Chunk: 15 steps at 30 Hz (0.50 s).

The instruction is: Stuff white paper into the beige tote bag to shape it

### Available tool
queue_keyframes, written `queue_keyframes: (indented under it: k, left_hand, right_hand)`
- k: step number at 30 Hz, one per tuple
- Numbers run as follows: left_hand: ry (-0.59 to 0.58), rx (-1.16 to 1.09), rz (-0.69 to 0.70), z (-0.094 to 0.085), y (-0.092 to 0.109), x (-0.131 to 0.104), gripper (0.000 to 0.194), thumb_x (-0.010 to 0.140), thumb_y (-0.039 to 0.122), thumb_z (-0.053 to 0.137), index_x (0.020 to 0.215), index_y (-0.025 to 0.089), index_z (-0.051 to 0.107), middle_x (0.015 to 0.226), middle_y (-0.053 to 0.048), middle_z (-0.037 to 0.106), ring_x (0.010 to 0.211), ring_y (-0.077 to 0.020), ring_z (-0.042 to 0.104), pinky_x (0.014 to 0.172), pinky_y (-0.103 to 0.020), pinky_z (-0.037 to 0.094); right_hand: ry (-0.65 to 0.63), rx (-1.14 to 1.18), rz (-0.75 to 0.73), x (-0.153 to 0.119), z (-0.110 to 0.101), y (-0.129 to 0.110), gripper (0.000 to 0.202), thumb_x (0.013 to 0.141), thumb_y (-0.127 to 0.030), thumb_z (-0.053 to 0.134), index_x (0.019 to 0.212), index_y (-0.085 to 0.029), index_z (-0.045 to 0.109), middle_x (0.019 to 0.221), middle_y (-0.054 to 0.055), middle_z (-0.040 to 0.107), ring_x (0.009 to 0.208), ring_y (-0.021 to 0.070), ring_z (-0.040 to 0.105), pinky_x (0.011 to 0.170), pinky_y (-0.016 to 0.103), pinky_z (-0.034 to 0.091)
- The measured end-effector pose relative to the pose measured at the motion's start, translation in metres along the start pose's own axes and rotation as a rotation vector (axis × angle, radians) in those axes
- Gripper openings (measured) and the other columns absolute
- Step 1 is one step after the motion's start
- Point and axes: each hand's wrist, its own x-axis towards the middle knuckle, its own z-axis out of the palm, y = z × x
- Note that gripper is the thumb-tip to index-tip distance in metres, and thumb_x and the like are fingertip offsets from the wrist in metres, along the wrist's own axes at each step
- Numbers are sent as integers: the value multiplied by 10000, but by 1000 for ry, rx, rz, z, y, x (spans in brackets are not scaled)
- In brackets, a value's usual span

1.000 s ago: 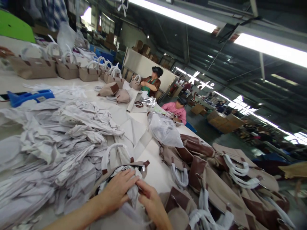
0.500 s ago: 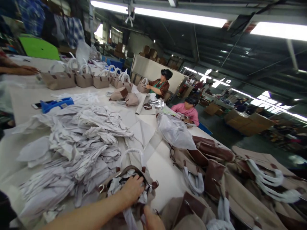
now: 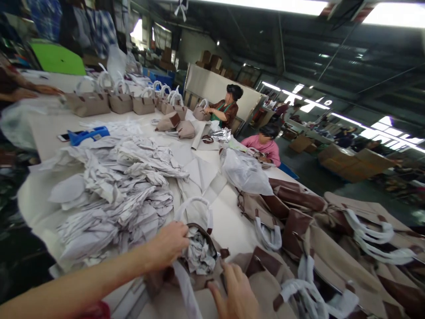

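Gaping open, the tan handbag (image 3: pixel 212 270) brims with crumpled white paper (image 3: pixel 199 254).

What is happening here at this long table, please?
A person is working on a beige handbag whose open mouth is full of crumpled white paper. The left hand has its grip on the bag's rim, and the right hand rests open against its side. A big heap of paper sheets lies to the left, flat bags are piled on the right, and two other people sit further along.

left hand (image 3: pixel 169 246) grips paper-stuffed handbag (image 3: pixel 199 257) rim | right hand (image 3: pixel 237 294) flat beside it | table (image 3: pixel 229 226)
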Motion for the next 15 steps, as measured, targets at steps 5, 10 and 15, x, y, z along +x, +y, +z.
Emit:
queue_keyframes:
  k: [5,10,15]
  left_hand:
    - [132,-179,-451,4,-27,-50,226,838,297,572,1040,199,549,1094,-109,648,1040,-287,619,912,-407,489]
    - [163,-497,-571,38,-38,-63,210,863,380,452,1002,227,486,820,-26,665,797,-246,656,744,-340,482]
    - [320,-754,-464,50,-31,-59,191,865,361,368,856,230,506,726,18,587,724,-192,593,685,-292,442]
  right_hand:
    - [-92,-50,-232,57,4,-62,601,866,-139,634,1434,-295,519,1501,164,511,1211,283,651,926,357,602]
    - [-105,-143,-337,68,43,-79,527,892,-152,641,1373,-361,587,1172,85,716,1010,286,702,770,369,626]
    - [-232,-105,-268,73,24,-92,234,894,-342,699,1125,-303,712,984,53,721,935,273,698,781,379,599]
